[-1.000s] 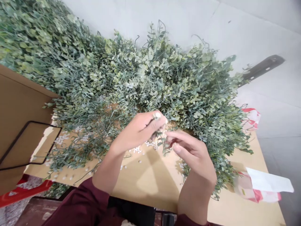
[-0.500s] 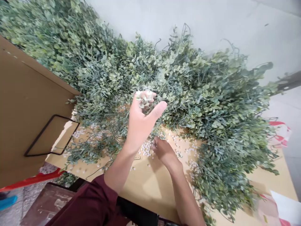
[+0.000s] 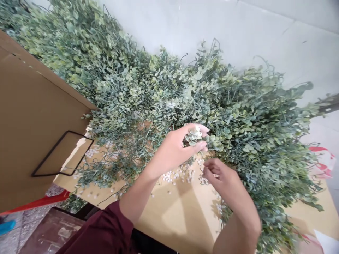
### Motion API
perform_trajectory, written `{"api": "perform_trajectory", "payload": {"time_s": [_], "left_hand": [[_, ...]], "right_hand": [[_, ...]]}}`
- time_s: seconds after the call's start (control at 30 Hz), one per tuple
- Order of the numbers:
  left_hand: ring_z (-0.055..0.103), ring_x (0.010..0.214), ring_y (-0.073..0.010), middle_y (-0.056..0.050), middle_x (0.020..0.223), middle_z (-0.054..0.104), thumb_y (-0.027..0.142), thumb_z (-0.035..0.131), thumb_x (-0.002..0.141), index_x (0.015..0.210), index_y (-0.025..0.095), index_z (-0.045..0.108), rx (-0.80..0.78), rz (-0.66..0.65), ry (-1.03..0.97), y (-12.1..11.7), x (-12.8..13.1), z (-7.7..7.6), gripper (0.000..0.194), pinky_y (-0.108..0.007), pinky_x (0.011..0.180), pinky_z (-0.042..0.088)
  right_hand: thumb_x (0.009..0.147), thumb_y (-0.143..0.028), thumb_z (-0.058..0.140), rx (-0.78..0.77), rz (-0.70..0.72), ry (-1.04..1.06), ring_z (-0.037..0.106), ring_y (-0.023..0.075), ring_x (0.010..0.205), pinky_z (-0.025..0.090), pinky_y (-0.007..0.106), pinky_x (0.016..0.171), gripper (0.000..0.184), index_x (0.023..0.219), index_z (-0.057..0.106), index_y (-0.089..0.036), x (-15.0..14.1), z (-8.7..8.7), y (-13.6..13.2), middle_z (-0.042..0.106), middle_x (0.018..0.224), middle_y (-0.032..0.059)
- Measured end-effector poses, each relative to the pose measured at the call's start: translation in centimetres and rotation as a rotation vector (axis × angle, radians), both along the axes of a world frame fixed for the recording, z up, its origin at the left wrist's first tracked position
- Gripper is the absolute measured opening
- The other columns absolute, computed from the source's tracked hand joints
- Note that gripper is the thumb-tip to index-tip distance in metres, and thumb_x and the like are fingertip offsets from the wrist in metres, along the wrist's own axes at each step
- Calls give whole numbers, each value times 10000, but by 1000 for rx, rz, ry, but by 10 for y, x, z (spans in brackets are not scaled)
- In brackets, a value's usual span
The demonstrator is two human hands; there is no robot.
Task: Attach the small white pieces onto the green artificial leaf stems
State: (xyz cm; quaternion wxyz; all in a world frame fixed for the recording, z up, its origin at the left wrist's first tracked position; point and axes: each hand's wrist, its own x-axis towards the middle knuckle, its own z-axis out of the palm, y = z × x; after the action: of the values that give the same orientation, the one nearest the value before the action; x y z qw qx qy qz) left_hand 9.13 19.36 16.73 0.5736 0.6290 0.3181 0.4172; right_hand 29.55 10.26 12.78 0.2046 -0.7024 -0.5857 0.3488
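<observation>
My left hand curls its fingers and thumb round a small leafy sprig, in front of a heap of artificial greenery. Lower and to the right, my right hand is closed, thumb and fingers drawn together. Anything it may pinch is too small to make out. Small whitish pieces lie scattered over the wooden tabletop beneath both hands. A looser spray of leafy stems rests on the table left of my left forearm.
A cardboard box stands at the left, with a black wire frame against it. Greenery is piled along a pale wall and down the right side. Red-and-white plastic and a white sheet lie at far right.
My left hand has moved right and lower, from its more open hold to curling round the sprig. My right hand has shifted right, away from the larger cluster of whitish pieces. The view has tilted slightly.
</observation>
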Motion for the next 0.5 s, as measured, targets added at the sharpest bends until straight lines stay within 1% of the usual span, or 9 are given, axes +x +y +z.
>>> {"api": "perform_trajectory", "payload": {"time_s": [0.03, 0.1, 0.17, 0.23, 0.3, 0.37, 0.43, 0.5], "left_hand": [[696, 919, -154, -7, 979, 723, 251, 614, 887, 1126, 213, 614, 11, -10, 38, 0, 0, 1, 243, -298, 911, 522], [669, 1008, -166, -19, 1038, 719, 276, 627, 882, 1135, 208, 639, 40, -23, 81, 0, 0, 2, 262, -310, 977, 493], [634, 1087, -167, -26, 1152, 690, 270, 652, 867, 1130, 207, 658, 72, -48, 82, -1, 1, 2, 271, -299, 1025, 459], [619, 1101, -165, -24, 1182, 672, 266, 685, 845, 1122, 215, 674, 85, -107, 56, -2, 3, 2, 282, -284, 1022, 453], [626, 1061, -168, -27, 1145, 672, 290, 715, 827, 1107, 218, 689, 65, -196, 19, -4, 4, 2, 291, -281, 987, 465], [632, 1015, -165, -31, 1097, 671, 311, 728, 820, 1100, 218, 698, 36, -282, -24, -7, 6, 3, 297, -275, 946, 473], [630, 989, -158, -33, 1068, 662, 310, 723, 826, 1117, 219, 696, 24, -338, -50, -9, 8, 4, 306, -263, 905, 474], [623, 961, -150, -33, 1033, 657, 300, 718, 829, 1119, 216, 694, 47, -376, -49, -11, 10, 5, 302, -252, 872, 471]], "right_hand": [[904, -341, 565, 36, -26, 38, 637, 137, 723, 482, 207, 631, 190, 1028, 573, -198, 4, 6, -5, 645, 814, 13], [919, -378, 574, 125, -51, 85, 629, 129, 670, 488, 197, 586, 221, 1044, 583, -196, 9, 18, -13, 638, 777, 13], [928, -364, 588, 258, -81, 87, 618, 118, 652, 488, 186, 584, 189, 1001, 614, -191, 8, 29, -20, 633, 751, 15], [929, -318, 609, 393, -132, 89, 621, 115, 682, 495, 183, 616, 137, 963, 643, -190, 3, 36, -24, 639, 764, 21], [923, -266, 628, 479, -152, 147, 629, 123, 716, 508, 197, 643, 92, 966, 663, -193, -1, 40, -26, 647, 802, 29], [920, -225, 626, 525, -106, 257, 633, 137, 735, 522, 224, 651, 86, 987, 673, -197, -3, 42, -27, 648, 837, 39], [920, -190, 614, 576, -56, 355, 627, 146, 741, 524, 243, 641, 103, 1002, 677, -200, -4, 42, -27, 640, 855, 46], [913, -152, 610, 639, -40, 367, 613, 143, 748, 509, 239, 636, 94, 954, 681, -197, -4, 44, -27, 628, 841, 42]]}}
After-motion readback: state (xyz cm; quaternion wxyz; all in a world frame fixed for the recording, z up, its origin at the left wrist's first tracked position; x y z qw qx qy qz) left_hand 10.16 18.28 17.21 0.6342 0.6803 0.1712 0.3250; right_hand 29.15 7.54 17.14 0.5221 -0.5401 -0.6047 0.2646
